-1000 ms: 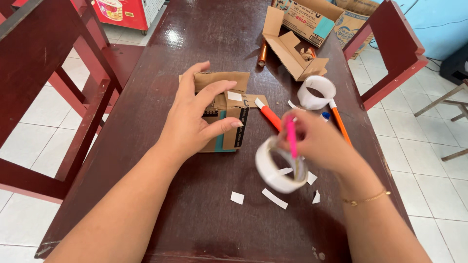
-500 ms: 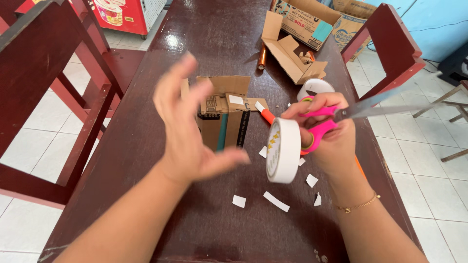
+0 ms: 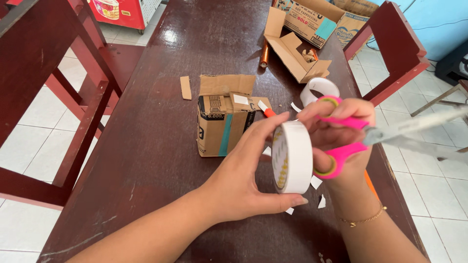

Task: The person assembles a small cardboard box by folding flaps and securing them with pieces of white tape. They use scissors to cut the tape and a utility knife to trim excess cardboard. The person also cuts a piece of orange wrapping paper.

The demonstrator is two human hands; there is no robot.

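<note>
Hands over a dark wooden table: left hand clasps a white tape roll; right hand grips open pink-handled scissors. Small cardboard box already bears tape patches; no fresh strip is cut.

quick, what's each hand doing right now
Left hand: closed on the white tape roll.
Right hand: holding pink-handled scissors, also touching the roll.
</note>
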